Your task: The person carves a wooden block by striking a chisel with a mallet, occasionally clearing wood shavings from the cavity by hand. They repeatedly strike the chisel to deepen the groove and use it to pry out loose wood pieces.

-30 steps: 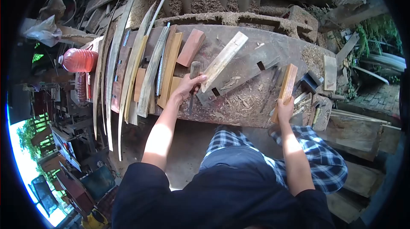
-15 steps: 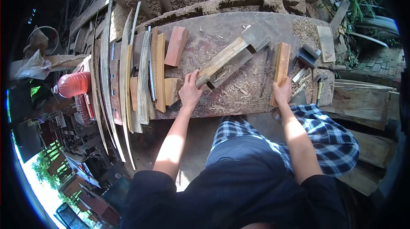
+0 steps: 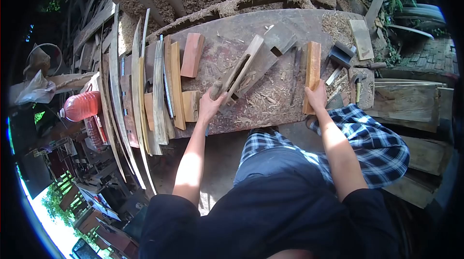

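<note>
My left hand [image 3: 210, 108] is closed round a chisel [image 3: 216, 88], its wooden handle sticking up from the fist and a thin grey blade showing below. Against the fingers of that hand lies the near end of a slotted wooden piece [image 3: 248, 63], its long slot facing up. Beneath it, a second grey-brown notched piece [image 3: 270, 56] slants across the bench. My right hand [image 3: 316, 95] grips the near end of an orange-brown wooden block [image 3: 312, 65], which points away from me on the bench top.
Wood shavings litter the workbench [image 3: 227, 32]. A reddish block [image 3: 193, 55] and several long strips [image 3: 158, 90] lie at left. On the right are a black hand plane [image 3: 342, 56], a hammer [image 3: 358, 87] and a pale board [image 3: 362, 39]. A pink-filled bottle [image 3: 81, 106] stands far left.
The slotted piece has turned, so its slot now faces up. The chisel handle has come into view in my left hand. My right hand stays on the orange-brown block, now more upright in view.
</note>
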The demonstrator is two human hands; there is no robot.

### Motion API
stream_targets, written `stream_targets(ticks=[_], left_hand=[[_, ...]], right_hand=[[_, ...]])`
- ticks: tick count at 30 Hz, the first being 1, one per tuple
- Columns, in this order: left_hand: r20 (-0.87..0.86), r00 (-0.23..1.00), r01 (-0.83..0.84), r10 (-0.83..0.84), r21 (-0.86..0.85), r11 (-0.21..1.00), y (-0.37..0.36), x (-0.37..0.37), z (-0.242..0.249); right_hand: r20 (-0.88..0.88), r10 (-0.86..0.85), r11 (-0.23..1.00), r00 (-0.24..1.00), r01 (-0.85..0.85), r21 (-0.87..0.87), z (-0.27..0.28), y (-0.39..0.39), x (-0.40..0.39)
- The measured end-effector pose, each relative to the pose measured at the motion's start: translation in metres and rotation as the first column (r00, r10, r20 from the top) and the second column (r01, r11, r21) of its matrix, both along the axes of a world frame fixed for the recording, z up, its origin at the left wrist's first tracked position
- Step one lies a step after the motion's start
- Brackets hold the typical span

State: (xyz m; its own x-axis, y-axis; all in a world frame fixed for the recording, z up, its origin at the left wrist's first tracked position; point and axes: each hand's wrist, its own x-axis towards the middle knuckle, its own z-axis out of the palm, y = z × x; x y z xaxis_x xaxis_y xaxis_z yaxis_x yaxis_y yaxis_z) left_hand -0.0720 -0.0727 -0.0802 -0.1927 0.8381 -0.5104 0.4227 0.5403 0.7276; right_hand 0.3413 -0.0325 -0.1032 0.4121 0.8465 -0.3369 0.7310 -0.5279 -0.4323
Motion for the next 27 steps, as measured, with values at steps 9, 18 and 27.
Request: stream_targets(ticks=[9, 18, 27], left_hand=[[-0.012, 0.991, -0.125, 0.132, 0.251, 0.960, 0.006, -0.026, 0.043], [0.687, 0.718, -0.466, 0.116, 0.349, 0.813, 0.046, 0.000, 0.130], [0.706, 0.657, -0.671, 0.263, 0.390, 0.630, 0.061, 0.052, 0.083]], right_hand=[[0.078, -0.030, 0.938, 0.997, 0.055, -0.341, 0.015, 0.024, -0.010], [-0.267, -0.130, 0.990, 0.955, 0.110, -0.089, 0.011, 0.012, -0.010], [-0.463, -0.219, 0.970, 0.859, 0.242, -0.011, 0.035, 0.018, -0.025]])
